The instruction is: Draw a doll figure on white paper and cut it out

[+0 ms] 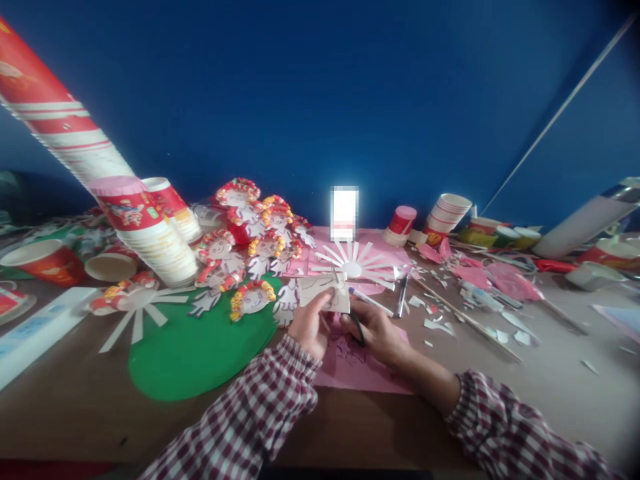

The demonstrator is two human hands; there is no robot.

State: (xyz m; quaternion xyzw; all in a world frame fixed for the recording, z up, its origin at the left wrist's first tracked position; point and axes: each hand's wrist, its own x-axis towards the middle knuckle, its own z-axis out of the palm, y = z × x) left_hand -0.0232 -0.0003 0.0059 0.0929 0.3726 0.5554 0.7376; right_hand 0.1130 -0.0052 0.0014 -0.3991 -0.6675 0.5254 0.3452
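Observation:
A pale piece of paper (314,291) with drawn outlines is pinched in my left hand (311,327), the thumb lying on top of it. My right hand (376,333) is closed on a pair of scissors (358,328) with dark handles. Their blades are by the right side of the paper, partly hidden behind it. Below both hands lies a pink sheet (345,373) with dark markings. A white cut-out of hands (287,303) rests just left of the paper. Beyond it, a paper cup cut into spread white strips (353,269) lies on more pink paper.
Paper-cup dolls (253,300) and a green sheet (200,360) are at the left, near tall stacked cups (150,233) and a white box (45,333). Markers (402,295), paper scraps (440,327), a thin stick (470,320) and pink crumpled paper (513,280) lie right. A blue wall (280,100) stands behind.

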